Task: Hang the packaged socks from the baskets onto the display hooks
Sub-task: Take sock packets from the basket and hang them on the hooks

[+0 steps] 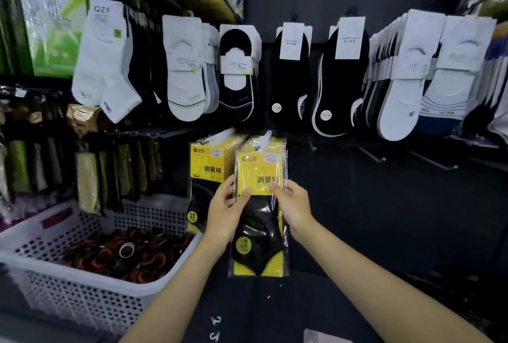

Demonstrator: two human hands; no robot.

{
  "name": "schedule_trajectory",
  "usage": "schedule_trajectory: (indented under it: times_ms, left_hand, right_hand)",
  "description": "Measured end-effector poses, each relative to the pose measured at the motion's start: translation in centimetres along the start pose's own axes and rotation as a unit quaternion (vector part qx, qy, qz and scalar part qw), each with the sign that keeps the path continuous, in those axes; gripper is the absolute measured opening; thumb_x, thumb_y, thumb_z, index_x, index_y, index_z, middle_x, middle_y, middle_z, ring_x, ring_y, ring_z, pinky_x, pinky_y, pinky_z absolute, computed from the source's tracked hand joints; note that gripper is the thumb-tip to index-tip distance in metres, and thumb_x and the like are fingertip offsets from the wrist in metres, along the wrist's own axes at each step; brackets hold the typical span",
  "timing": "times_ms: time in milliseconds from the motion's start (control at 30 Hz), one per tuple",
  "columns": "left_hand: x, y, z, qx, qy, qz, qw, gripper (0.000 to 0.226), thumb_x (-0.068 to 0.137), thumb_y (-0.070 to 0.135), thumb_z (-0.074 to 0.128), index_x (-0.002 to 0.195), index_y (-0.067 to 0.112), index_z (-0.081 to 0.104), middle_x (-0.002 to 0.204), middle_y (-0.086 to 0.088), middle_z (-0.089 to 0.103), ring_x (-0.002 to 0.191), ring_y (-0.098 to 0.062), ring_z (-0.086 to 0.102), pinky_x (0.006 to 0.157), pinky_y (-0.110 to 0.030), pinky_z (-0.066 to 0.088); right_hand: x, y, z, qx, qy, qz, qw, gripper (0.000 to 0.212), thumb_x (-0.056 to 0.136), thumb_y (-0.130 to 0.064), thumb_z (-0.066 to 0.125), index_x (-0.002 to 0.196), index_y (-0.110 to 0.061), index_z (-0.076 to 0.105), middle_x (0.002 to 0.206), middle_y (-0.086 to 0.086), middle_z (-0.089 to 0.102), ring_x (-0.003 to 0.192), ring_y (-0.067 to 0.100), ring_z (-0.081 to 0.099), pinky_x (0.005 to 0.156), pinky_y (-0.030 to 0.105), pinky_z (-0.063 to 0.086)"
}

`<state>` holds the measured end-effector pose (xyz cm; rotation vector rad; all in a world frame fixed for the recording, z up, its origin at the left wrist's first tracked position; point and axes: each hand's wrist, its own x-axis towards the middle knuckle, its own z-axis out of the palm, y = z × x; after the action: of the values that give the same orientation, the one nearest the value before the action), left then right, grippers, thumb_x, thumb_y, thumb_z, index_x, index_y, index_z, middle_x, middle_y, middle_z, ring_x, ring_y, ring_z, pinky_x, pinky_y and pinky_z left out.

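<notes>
L hand (225,212) & R hand (292,205) are both gripping the yellow sock pack (259,232) by its side edges, thumbs lying on the front card. The pack is hanging upright at the display hook (264,139), front of its stack; can't tell if it's threaded. A 2nd yellow stack (207,162) is hanging just beside it, L side. A white basket (82,301) is sitting bottom-L.

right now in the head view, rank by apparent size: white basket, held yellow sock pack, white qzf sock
1. white basket
2. yellow sock pack and white qzf sock look alike; the pack is nearer the camera, so unranked
</notes>
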<state>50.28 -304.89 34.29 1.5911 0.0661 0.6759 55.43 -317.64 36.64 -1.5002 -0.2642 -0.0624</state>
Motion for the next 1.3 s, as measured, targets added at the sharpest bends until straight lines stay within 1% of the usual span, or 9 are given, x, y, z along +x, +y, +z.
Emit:
schedule_trajectory:
  times_ms: [233,400,500,667,867,967,1100,1233,1300]
  left_hand:
    - [1.8,-1.0,-0.3,0.051,-0.026,-0.01,0.998,0.062,0.091,0.032,0.06,0.146,0.024,0.034,0.133,-0.002,0.056,0.115,-0.018,0.057,0.096,-0.029,0.046]
    - [2.3,-1.6,-0.1,0.068,-0.033,-0.008,0.997,0.055,0.093,0.033,0.056,0.143,0.029,0.036,0.115,0.007,0.061,0.092,0.005,0.058,0.066,-0.002,0.043]
    - [2.5,-2.2,-0.2,0.081,-0.034,-0.02,0.996,0.057,0.093,0.038,0.054,0.145,0.029,0.032,0.111,0.01,0.058,0.094,0.004,0.056,0.064,0.0,0.04]
    - [2.5,-3.3,-0.4,0.091,-0.066,-0.057,0.992,0.064,0.093,0.042,0.052,0.149,0.025,0.025,0.14,0.0,0.048,0.121,-0.014,0.048,0.09,-0.019,0.037]
    - [-2.1,-6.1,-0.3,0.116,-0.095,-0.121,0.981,0.06,0.095,0.041,0.05,0.148,0.025,0.028,0.152,0.0,0.032,0.138,-0.02,0.033,0.109,-0.035,0.033]
    - [-7.4,-8.6,0.8,0.128,-0.124,-0.165,0.97,0.055,0.094,0.04,0.052,0.145,0.024,0.036,0.148,0.002,0.037,0.135,-0.017,0.036,0.103,-0.029,0.036]
    - [-17.3,-12.3,4.3,0.124,-0.195,-0.24,0.943,0.051,0.095,0.034,0.053,0.142,0.018,0.04,0.141,0.001,0.044,0.125,-0.013,0.044,0.089,-0.016,0.037]
    - [-27.1,-16.6,8.3,0.118,-0.257,-0.297,0.912,0.04,0.095,0.017,0.055,0.131,0.001,0.048,0.126,-0.011,0.057,0.104,-0.009,0.056,0.075,0.001,0.038]
    - [-31.1,-18.6,9.8,0.127,-0.298,-0.319,0.891,0.037,0.096,0.018,0.054,0.13,0.005,0.049,0.127,-0.008,0.058,0.103,-0.008,0.055,0.071,0.004,0.036]
  right_hand:
    - [1.5,1.4,1.4,-0.002,0.019,0.031,0.999,0.024,0.091,-0.02,0.063,0.109,-0.004,0.066,0.111,0.011,0.069,0.107,0.024,0.065,0.098,0.045,0.05]
    - [1.9,2.2,1.3,-0.004,0.048,0.028,0.998,0.041,0.09,-0.024,0.064,0.094,0.016,0.054,0.096,0.035,0.06,0.087,0.043,0.063,0.083,0.045,0.054]
    - [2.6,2.3,1.6,-0.025,0.056,0.029,0.998,0.034,0.091,-0.024,0.063,0.074,0.002,0.047,0.067,0.016,0.04,0.068,0.025,0.039,0.061,0.029,0.035]
    - [2.9,3.2,1.6,0.001,0.053,0.1,0.994,0.029,0.089,-0.03,0.065,0.1,-0.004,0.066,0.102,0.011,0.069,0.098,0.024,0.064,0.092,0.038,0.052]
    - [-1.8,7.8,-4.4,-0.005,0.023,0.185,0.982,0.013,0.094,-0.019,0.059,0.102,-0.01,0.062,0.106,0.007,0.064,0.097,0.018,0.061,0.083,0.028,0.052]
    - [-6.2,12.1,-9.9,-0.068,0.026,0.218,0.973,0.007,0.093,-0.017,0.059,0.098,-0.012,0.063,0.103,0.007,0.064,0.088,0.016,0.06,0.076,0.027,0.051]
    - [-13.0,18.6,-18.0,-0.203,0.033,0.262,0.943,0.018,0.09,-0.01,0.064,0.105,-0.001,0.063,0.109,0.017,0.064,0.092,0.024,0.06,0.076,0.031,0.045]
    - [-19.8,23.3,-25.1,-0.383,-0.067,0.344,0.855,0.034,0.095,-0.015,0.056,0.123,0.005,0.054,0.132,0.023,0.053,0.117,0.034,0.054,0.094,0.04,0.043]
    - [-22.7,25.0,-27.0,-0.357,-0.107,0.454,0.81,0.047,0.098,-0.029,0.051,0.139,-0.007,0.041,0.139,0.014,0.047,0.112,0.028,0.055,0.085,0.036,0.048]
